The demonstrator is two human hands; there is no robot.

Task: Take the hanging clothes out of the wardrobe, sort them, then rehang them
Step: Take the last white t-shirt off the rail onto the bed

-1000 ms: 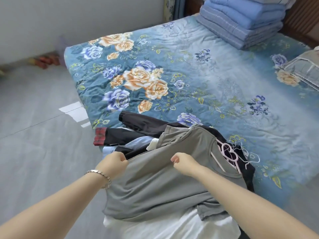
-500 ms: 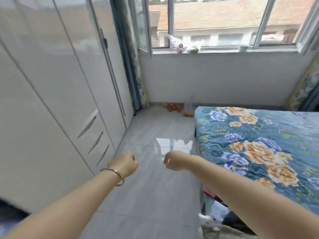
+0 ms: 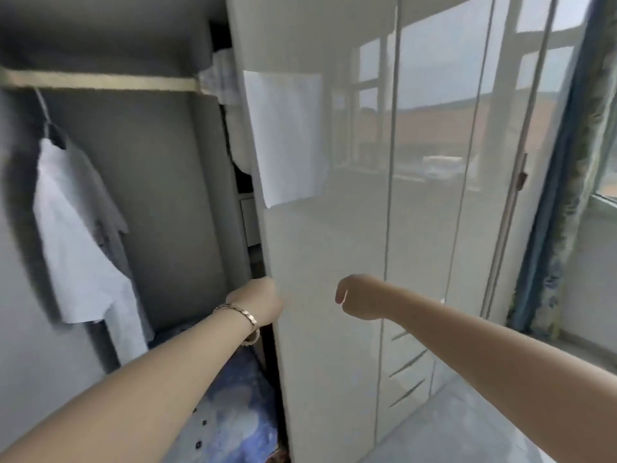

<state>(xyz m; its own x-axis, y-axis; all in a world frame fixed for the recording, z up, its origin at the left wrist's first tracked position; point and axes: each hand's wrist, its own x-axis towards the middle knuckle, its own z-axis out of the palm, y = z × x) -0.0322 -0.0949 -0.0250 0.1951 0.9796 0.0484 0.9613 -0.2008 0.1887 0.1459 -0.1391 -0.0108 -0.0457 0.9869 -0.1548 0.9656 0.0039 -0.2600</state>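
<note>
The wardrobe's left bay stands open, with a pale hanging rail (image 3: 100, 82) across its top. One white short-sleeved shirt (image 3: 80, 235) hangs from the rail at the far left, blurred by motion. My left hand (image 3: 258, 304), with a bracelet on the wrist, is a closed fist at the edge of the glossy white door (image 3: 317, 262). My right hand (image 3: 362, 297) is a loose fist in front of that door, holding nothing. Both hands are well right of the shirt.
A blue patterned fabric (image 3: 230, 416) lies at the wardrobe's bottom. A white paper sheet (image 3: 287, 135) is stuck on the door. More glossy doors with slanted handles (image 3: 407, 372) run to the right, up to a blue curtain (image 3: 564, 195) and a window.
I let go of the grey garment on the bed and turned left, past the window wall, to face the open wardrobe. Both fists stay raised and hold nothing.
</note>
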